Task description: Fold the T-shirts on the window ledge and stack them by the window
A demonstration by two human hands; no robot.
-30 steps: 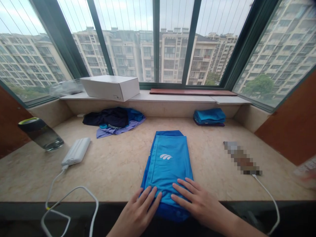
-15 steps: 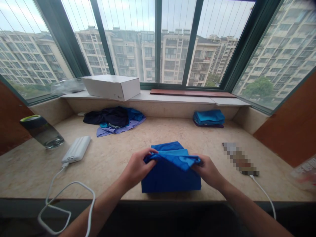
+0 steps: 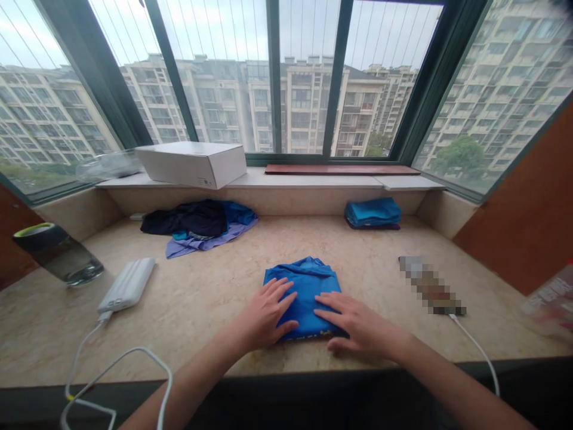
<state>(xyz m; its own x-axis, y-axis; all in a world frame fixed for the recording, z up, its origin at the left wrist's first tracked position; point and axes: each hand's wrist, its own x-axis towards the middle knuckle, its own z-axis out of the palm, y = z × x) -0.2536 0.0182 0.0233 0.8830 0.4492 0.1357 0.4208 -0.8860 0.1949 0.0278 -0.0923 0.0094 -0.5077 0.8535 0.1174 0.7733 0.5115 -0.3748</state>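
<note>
A blue garment (image 3: 308, 286), folded into a small packet, lies flat near the front of the stone counter. Its collar-like edge faces the window and some yellow and white print shows along the near edge. My left hand (image 3: 273, 313) rests on its left side with fingers spread. On the right side lies my right hand (image 3: 351, 325), fingers stretched out over the cloth, thumb by the near corner. Farther back on the right sits a stack of folded blue and purple cloth (image 3: 372, 212). A loose heap of dark, blue and lilac clothes (image 3: 197, 221) lies at the back left.
At the left are a tumbler (image 3: 60, 254) and a white power bank (image 3: 128, 286) with a looping cable. A phone (image 3: 432, 285) with a cable lies at the right. Behind, the sill bears a white box (image 3: 192, 164) and a reddish-brown board (image 3: 342, 170).
The blue garment's lifted edge has been folded down, and the garment now lies flat. Both hands have let go of the edge and lie spread on top. The camera view has shifted slightly.
</note>
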